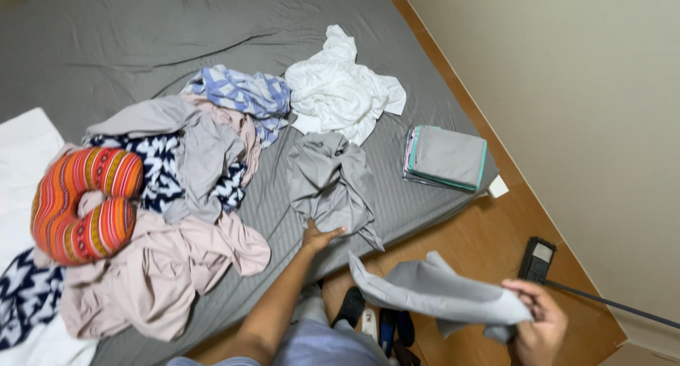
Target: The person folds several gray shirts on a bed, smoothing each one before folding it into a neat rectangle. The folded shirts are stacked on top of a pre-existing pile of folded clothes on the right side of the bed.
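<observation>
My left hand [320, 235] reaches onto the bed and grips the near edge of a crumpled grey garment [329, 178] lying on the grey sheet [127, 47]. My right hand [536, 322] is off the bed over the wooden floor, closed on a light grey cloth [435, 293] that hangs out to the left of it. A neat stack of folded clothes [445, 158] sits near the bed's right corner.
A pile of mixed clothes [177, 196] covers the bed's left half, with a red striped neck pillow [83, 203] on it. A white garment [343, 89] and a blue striped one [244, 93] lie further back. A black power strip [537, 258] lies on the floor by the wall.
</observation>
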